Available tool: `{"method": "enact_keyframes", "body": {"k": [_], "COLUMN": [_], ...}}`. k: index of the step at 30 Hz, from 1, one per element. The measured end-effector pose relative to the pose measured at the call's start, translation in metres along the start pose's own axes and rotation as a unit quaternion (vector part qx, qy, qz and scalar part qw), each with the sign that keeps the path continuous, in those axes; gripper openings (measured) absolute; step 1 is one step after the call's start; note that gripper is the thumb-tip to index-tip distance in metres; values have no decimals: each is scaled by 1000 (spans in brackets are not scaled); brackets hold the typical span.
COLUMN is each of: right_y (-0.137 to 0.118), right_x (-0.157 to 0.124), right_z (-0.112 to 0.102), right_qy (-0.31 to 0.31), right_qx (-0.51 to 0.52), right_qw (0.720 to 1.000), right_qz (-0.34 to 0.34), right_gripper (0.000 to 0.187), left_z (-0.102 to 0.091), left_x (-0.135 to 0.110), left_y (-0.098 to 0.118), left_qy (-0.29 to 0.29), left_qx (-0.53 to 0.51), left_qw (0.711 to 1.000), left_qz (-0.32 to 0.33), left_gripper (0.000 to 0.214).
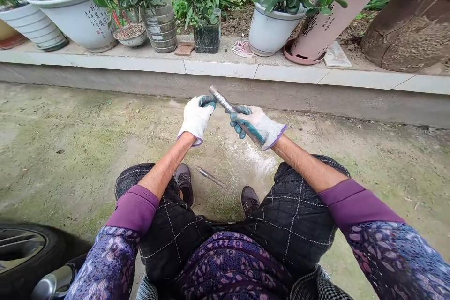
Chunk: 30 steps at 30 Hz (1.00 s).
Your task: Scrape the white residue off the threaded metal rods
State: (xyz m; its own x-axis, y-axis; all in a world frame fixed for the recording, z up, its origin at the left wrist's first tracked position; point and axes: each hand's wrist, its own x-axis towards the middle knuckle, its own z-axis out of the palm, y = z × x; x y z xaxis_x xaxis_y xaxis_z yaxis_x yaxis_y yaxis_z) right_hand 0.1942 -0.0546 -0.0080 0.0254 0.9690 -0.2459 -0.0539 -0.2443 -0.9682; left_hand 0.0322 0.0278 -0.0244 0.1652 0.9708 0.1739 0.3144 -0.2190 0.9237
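Right hand [255,124], in a white knit glove with teal-coated fingers, grasps a slender silvery ridged rod [223,101].

The rod slants above the green-stained concrete ground [70,140], its upper end just beside the similarly gloved left hand [197,115], whose fingers curl; whether they pinch anything cannot be told. Lower down, a second thin silvery rod [212,177] lies between two dark lace-up shoes [183,180]. Beyond, a white-tiled ledge [220,69] bears potted plants, among them a round white pot [269,30].
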Motion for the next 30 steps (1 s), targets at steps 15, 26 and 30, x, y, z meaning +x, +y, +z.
{"method": "enact_keyframes", "body": {"k": [15, 26, 30], "right_y": [26, 3, 1], "right_x": [12, 27, 33], "right_z": [12, -19, -15], "right_qy": [-1, 68, 5], "right_qx": [-319, -109, -109], "right_qw": [939, 986, 985], "right_qz": [-130, -110, -130], "right_gripper": [8, 33, 38], "left_z": [21, -28, -45], "left_x": [-14, -23, -26], "left_y": [13, 46, 57], "left_qy": [-87, -254, -329], "left_qx": [-150, -154, -142], "left_qw": [980, 940, 916], "left_qz": [-98, -168, -182], "left_gripper": [31, 41, 29]}}
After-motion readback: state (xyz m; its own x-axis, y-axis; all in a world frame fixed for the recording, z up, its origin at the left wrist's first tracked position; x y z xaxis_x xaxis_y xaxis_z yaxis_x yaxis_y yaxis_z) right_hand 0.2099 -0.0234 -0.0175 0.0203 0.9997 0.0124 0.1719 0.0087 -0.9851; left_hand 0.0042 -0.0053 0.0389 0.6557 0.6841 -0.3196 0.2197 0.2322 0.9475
